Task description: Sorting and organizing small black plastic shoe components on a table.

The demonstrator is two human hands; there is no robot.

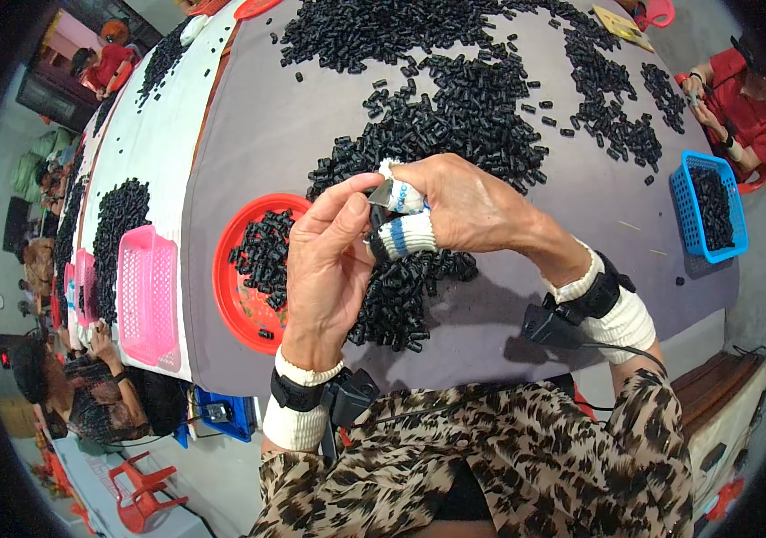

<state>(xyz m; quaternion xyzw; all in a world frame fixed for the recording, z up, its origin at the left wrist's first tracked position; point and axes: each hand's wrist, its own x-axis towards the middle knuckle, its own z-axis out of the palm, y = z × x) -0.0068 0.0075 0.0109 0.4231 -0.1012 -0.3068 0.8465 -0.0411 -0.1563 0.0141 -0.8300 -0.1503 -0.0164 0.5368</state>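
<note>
My left hand (334,242) is raised over the table with its thumb and forefinger pinched together, and a small black plastic part (377,218) shows at its fingertips. Meeting it from the right is my right hand (477,202), its fingers curled round a small metal blade (382,192). White knitted finger covers (405,235) with blue marks wrap some of the right fingers and hide part of the grip. Below and behind both hands spreads a big heap of short black cylindrical parts (437,134). A red round tray (226,296) with more black parts lies beside my left hand.
A pink basket (145,238) stands on the white-covered table at left. At right is a blue basket (686,197) of black parts, near a person in red (764,121). Another person (100,394) sits at lower left. Cables run from both wrist straps.
</note>
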